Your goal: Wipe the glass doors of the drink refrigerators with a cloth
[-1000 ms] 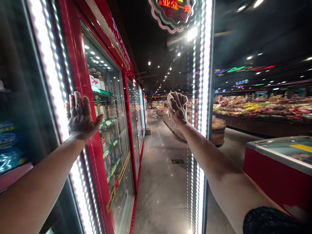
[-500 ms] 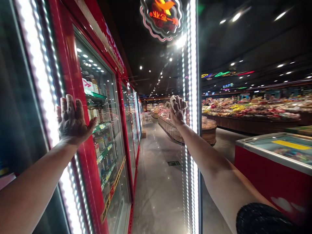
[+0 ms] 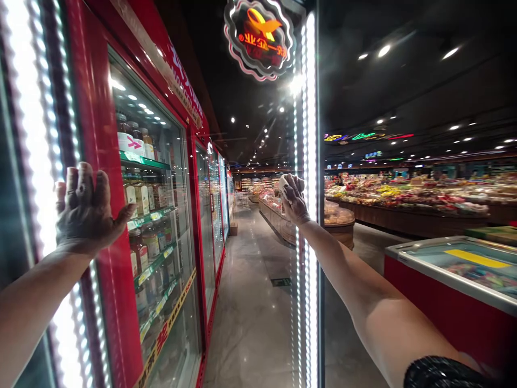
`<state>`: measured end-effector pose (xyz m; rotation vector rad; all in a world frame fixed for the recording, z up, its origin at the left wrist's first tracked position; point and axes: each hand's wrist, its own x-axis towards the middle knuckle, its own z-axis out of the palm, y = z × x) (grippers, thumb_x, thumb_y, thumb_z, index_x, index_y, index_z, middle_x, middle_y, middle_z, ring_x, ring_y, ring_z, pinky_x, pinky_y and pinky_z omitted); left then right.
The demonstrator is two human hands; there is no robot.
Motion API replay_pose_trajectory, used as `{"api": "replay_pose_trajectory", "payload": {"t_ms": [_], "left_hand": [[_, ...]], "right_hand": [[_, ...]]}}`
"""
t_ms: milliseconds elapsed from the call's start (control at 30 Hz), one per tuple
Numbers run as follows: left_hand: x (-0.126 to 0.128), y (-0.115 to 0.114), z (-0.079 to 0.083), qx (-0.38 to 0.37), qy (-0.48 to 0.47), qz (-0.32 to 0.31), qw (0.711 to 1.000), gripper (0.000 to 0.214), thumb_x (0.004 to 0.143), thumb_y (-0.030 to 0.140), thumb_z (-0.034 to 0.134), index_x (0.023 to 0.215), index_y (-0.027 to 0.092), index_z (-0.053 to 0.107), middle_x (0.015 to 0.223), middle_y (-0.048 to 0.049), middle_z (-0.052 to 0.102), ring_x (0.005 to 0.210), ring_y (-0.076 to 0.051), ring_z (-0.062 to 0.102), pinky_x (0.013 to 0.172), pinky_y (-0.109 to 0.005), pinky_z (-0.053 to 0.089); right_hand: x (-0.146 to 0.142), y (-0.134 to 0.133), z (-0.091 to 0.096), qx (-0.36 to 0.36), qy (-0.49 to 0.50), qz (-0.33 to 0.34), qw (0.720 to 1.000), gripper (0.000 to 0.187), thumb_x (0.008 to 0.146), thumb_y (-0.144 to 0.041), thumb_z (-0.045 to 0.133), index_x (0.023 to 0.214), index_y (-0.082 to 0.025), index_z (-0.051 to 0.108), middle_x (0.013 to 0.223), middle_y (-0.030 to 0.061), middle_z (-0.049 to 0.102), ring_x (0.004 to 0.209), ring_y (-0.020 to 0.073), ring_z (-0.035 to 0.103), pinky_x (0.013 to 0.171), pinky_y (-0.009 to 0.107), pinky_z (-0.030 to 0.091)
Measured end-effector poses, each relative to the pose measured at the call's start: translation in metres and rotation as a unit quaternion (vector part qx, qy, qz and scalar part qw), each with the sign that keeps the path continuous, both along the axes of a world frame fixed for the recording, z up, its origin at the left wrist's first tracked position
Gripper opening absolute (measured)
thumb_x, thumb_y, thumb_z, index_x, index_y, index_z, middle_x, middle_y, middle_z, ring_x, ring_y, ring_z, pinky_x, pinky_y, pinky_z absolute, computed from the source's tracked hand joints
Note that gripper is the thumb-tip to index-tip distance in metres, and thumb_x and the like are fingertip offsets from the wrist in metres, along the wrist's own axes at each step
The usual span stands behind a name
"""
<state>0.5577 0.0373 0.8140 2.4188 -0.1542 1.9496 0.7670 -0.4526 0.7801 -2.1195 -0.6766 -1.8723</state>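
Observation:
My left hand (image 3: pixel 86 213) is raised on the left with its fingers spread flat and thumb out. It holds nothing and lies in front of a bright LED strip (image 3: pixel 30 102) by the red fridge frame; I cannot tell which surface it touches. On the right, my right hand (image 3: pixel 295 205) is stretched forward with its fingers over a pale, crumpled cloth (image 3: pixel 286 183). The cloth appears pressed to a clear glass door (image 3: pixel 258 129), close to the LED strip (image 3: pixel 309 178) along its edge. A glowing orange sign (image 3: pixel 262 35), its lettering reversed, is at the top of the glass.
Red drink fridges (image 3: pixel 197 226) with bottles on their shelves line the left side. A shiny floor aisle (image 3: pixel 246 302) runs ahead. To the right stand a red chest freezer (image 3: pixel 424 291) with a glass top and long counters (image 3: pixel 404 215) heaped with colourful goods.
The view has turned slightly, with the fridges and both LED strips shifting left and the sign lower. My right hand and cloth are lower in view and nearer the door's edge strip.

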Motion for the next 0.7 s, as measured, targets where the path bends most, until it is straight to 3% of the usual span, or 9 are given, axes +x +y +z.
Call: {"api": "replay_pose_trajectory", "payload": {"t_ms": [67, 167, 300, 500, 700], "left_hand": [[0.0, -0.001, 0.0, -0.002, -0.002, 0.002, 1.0, 0.097, 0.085, 0.07, 0.038, 0.166, 0.027, 0.005, 0.173, 0.0028, -0.006, 0.16, -0.03, -0.005, 0.126, -0.06, 0.0], [-0.001, -0.001, -0.001, -0.001, -0.006, 0.004, 1.0, 0.097, 0.084, 0.071, 0.038, 0.166, 0.027, 0.006, 0.173, 0.003, -0.006, 0.16, -0.03, -0.004, 0.126, -0.059, -0.001], [0.0, 0.0, -0.001, 0.019, -0.02, 0.028, 0.999, 0.095, 0.085, 0.07, 0.037, 0.166, 0.029, 0.005, 0.173, 0.0048, -0.007, 0.16, -0.026, -0.003, 0.128, -0.052, 0.0], [-0.001, -0.001, 0.0, 0.024, -0.021, 0.033, 0.999, 0.096, 0.088, 0.068, 0.034, 0.165, 0.017, 0.012, 0.173, -0.0075, 0.002, 0.16, -0.028, 0.001, 0.128, -0.05, 0.001], [-0.004, -0.007, -0.001, 0.027, -0.021, 0.038, 0.999, 0.093, 0.09, 0.065, 0.031, 0.165, 0.012, 0.015, 0.173, -0.0124, 0.003, 0.16, -0.03, 0.002, 0.128, -0.053, 0.003]], "right_hand": [[-0.003, -0.01, 0.002, -0.012, -0.005, -0.003, 1.0, 0.054, 0.103, -0.033, 0.038, 0.154, -0.016, 0.047, 0.16, 0.0114, 0.046, 0.154, 0.0256, 0.034, 0.123, 0.049, 0.037], [-0.009, -0.027, 0.014, 0.0, -0.013, -0.044, 0.999, 0.053, 0.104, -0.035, 0.04, 0.149, -0.01, 0.052, 0.159, 0.015, 0.048, 0.153, 0.0304, 0.035, 0.124, 0.053, 0.033], [-0.015, -0.038, 0.026, 0.032, -0.014, -0.09, 0.995, 0.051, 0.103, -0.035, 0.042, 0.148, -0.012, 0.052, 0.157, 0.0148, 0.05, 0.151, 0.0318, 0.037, 0.123, 0.055, 0.031], [-0.022, -0.042, 0.013, 0.04, -0.006, -0.073, 0.996, 0.052, 0.103, -0.035, 0.041, 0.151, -0.016, 0.049, 0.159, 0.0154, 0.048, 0.149, 0.0313, 0.041, 0.122, 0.056, 0.033], [-0.018, -0.036, 0.043, 0.075, -0.021, -0.061, 0.995, 0.053, 0.105, -0.037, 0.04, 0.153, -0.015, 0.047, 0.159, 0.0172, 0.046, 0.151, 0.0332, 0.038, 0.124, 0.059, 0.027]]}}
